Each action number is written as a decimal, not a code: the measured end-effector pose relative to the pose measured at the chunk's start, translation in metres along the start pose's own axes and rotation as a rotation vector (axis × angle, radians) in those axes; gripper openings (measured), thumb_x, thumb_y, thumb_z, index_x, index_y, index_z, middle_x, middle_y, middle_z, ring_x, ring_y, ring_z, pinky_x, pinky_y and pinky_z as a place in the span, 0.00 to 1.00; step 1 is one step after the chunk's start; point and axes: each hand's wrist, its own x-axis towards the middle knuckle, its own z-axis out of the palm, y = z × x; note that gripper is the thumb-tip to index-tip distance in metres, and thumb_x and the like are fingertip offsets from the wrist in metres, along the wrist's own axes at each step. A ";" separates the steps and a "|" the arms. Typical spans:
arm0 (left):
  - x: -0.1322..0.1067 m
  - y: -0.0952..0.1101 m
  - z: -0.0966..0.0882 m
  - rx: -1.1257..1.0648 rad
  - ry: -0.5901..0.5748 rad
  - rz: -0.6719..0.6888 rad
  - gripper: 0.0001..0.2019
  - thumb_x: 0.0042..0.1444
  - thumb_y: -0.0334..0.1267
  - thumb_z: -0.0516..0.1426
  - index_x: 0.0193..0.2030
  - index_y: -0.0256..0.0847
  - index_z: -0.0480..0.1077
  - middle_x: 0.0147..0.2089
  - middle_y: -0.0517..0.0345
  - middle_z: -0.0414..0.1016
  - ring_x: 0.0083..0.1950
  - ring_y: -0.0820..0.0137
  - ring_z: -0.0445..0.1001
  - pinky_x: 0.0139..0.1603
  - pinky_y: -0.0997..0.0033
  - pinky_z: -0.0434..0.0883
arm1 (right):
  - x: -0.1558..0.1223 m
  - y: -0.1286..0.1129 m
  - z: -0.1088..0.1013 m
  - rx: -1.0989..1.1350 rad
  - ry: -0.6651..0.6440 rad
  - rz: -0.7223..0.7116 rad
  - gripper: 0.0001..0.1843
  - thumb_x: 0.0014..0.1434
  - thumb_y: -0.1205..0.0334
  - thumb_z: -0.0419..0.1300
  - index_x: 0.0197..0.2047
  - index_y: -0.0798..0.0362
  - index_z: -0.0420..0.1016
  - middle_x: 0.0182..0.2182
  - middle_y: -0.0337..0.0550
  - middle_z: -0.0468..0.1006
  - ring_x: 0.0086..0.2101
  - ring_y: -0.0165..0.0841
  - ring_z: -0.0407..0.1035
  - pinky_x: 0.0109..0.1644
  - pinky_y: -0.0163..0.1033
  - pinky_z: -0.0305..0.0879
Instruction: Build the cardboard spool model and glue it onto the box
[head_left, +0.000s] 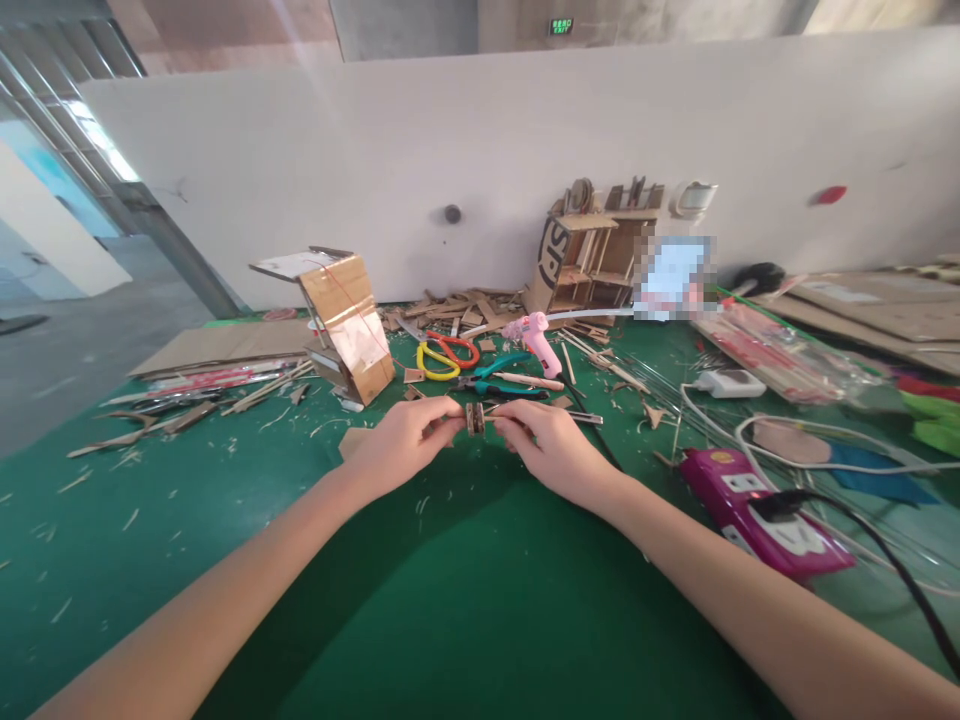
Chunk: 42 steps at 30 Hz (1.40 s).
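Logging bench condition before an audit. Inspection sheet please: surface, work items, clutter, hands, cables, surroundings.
Surface: green tabletop, littered with pale shavings.
Work items: small layered piece, held up between the hands.
Clutter: wood and cardboard scraps along the back; pink glue gun and teal-handled pliers beyond the hands; cardboard shelf model near the wall.
Hands: left hand and right hand pinch from opposite sides; exact contact too small to tell.
Cables: black cable plugged into magenta power strip; white cable looped loosely behind it.
Surroundings: pale wall behind; lit exit sign above.
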 end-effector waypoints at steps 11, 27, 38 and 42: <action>-0.002 0.003 0.000 0.098 -0.111 0.048 0.12 0.66 0.42 0.48 0.40 0.42 0.71 0.36 0.58 0.75 0.35 0.70 0.73 0.33 0.73 0.67 | -0.005 0.005 -0.003 0.007 -0.041 -0.081 0.11 0.65 0.65 0.51 0.34 0.52 0.73 0.30 0.41 0.76 0.31 0.30 0.69 0.35 0.34 0.63; -0.004 0.006 0.003 0.155 -0.170 0.058 0.11 0.67 0.39 0.47 0.42 0.44 0.71 0.39 0.58 0.75 0.39 0.68 0.74 0.38 0.70 0.68 | -0.008 0.008 0.003 0.017 -0.066 -0.035 0.10 0.64 0.68 0.52 0.32 0.53 0.72 0.26 0.39 0.74 0.27 0.29 0.68 0.34 0.34 0.61; -0.003 0.006 0.009 0.116 -0.203 0.006 0.11 0.67 0.40 0.46 0.41 0.43 0.69 0.39 0.58 0.72 0.40 0.67 0.71 0.39 0.69 0.65 | -0.009 0.011 0.004 0.009 -0.060 -0.043 0.10 0.63 0.68 0.52 0.31 0.53 0.71 0.25 0.38 0.73 0.27 0.28 0.66 0.34 0.33 0.59; -0.002 0.008 0.009 0.102 -0.217 -0.022 0.12 0.68 0.41 0.46 0.40 0.42 0.68 0.38 0.58 0.71 0.39 0.67 0.70 0.39 0.68 0.64 | -0.009 0.013 0.004 0.013 -0.060 -0.046 0.10 0.63 0.69 0.52 0.31 0.53 0.71 0.25 0.38 0.73 0.27 0.28 0.66 0.34 0.33 0.59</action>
